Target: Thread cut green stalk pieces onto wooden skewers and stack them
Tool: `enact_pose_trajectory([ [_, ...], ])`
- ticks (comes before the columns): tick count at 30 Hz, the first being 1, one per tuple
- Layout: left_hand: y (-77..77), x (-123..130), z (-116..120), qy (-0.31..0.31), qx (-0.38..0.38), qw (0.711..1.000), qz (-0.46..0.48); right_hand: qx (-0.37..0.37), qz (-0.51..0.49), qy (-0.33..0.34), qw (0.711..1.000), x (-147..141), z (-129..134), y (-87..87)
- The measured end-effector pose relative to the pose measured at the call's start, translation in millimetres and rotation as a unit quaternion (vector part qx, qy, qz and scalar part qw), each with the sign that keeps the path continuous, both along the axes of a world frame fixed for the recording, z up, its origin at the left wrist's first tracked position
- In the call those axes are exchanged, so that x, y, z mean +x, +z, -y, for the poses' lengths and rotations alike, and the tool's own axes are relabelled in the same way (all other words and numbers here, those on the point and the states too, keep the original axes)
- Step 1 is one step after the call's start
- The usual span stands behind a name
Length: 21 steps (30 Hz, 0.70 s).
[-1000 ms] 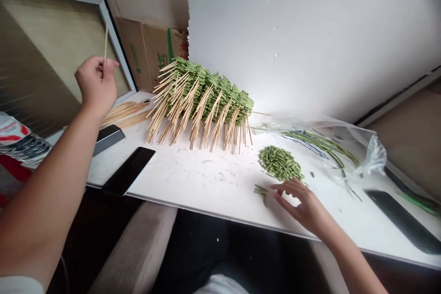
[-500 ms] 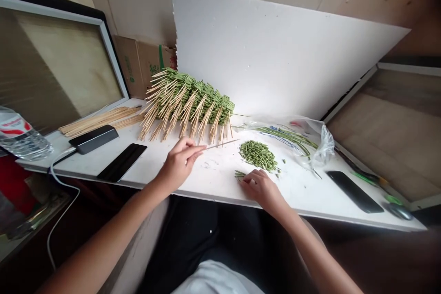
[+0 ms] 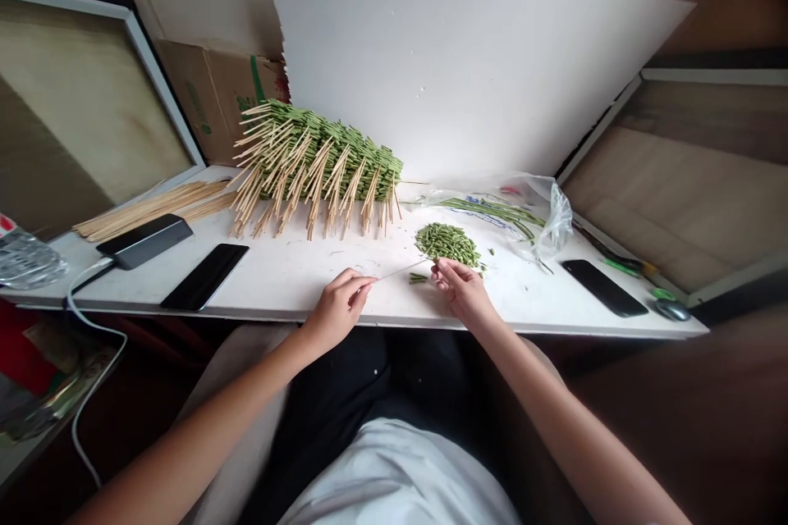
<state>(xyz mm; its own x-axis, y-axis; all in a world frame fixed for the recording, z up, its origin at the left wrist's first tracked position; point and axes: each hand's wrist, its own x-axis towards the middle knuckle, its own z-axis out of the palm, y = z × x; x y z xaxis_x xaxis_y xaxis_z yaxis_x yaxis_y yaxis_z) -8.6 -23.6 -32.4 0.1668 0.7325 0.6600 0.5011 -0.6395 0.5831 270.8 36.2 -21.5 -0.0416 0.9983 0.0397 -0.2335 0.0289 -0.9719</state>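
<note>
My left hand point(image 3: 340, 305) is closed on one end of a thin wooden skewer point(image 3: 400, 270), which slants up to the right. At the skewer's far tip, my right hand point(image 3: 463, 289) pinches something small, probably a piece of green stem; the fingers mostly hide it. Just behind my right hand lies a heap of short green stem pieces point(image 3: 448, 242). A few more cut pieces point(image 3: 418, 278) rest left of its fingers. Farther back, a large stack of skewers loaded with green pieces point(image 3: 332, 152) has its bare ends pointing toward me.
Loose skewers point(image 3: 148, 209), a black device point(image 3: 144, 240) and a phone point(image 3: 206, 277) lie left. On the right are long stems point(image 3: 492, 210) in a plastic bag point(image 3: 555, 221), a dark slab point(image 3: 604, 288) and a mouse point(image 3: 671, 309). A water bottle point(image 3: 28, 258) stands far left.
My right hand has risen from the cut pieces to the skewer's tip. My left hand has drawn the skewer nearer the table's front edge. The camera view has shifted.
</note>
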Motion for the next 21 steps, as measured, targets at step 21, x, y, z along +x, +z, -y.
enact_pose_trajectory([
  [21, -3.8, -4, 0, 0.021, 0.059, 0.997, -0.044, -0.025, -0.11, 0.075, 0.991, -9, 10, 10.9],
])
